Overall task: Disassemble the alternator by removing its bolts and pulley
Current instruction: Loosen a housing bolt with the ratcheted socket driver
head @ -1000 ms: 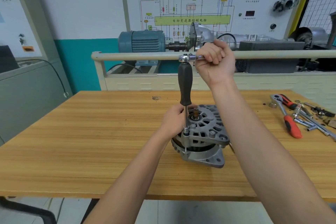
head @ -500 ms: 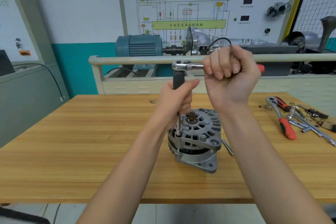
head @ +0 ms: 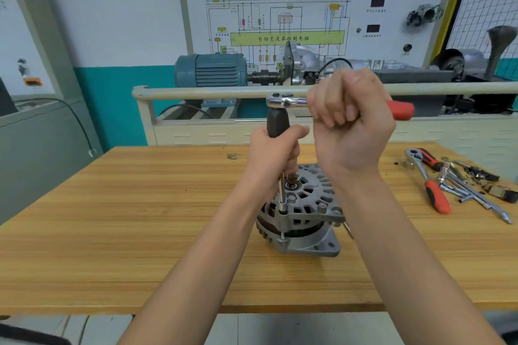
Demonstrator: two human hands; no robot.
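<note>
A grey alternator [head: 308,216] stands on the wooden table [head: 140,232] with its shaft end up. A black-handled driver [head: 277,120] stands upright on a bolt at the housing's left edge, its thin shaft [head: 282,196] reaching down to it. My left hand [head: 272,159] grips the lower part of the black handle. A ratchet wrench [head: 283,101] with a red grip sits across the top of the driver. My right hand [head: 350,123] is wrapped round the wrench handle, whose red end [head: 400,110] sticks out to the right.
At the table's right end lie a second red-handled ratchet [head: 431,187], extension bars and sockets [head: 473,193]. A thin rod [head: 348,228] lies just right of the alternator. Behind the table runs a beige rail [head: 196,91] with a blue motor [head: 210,70] and a wiring board.
My left hand has slid up from the alternator to grip the driver's black handle. My right hand has swung the wrench handle round to the right.
</note>
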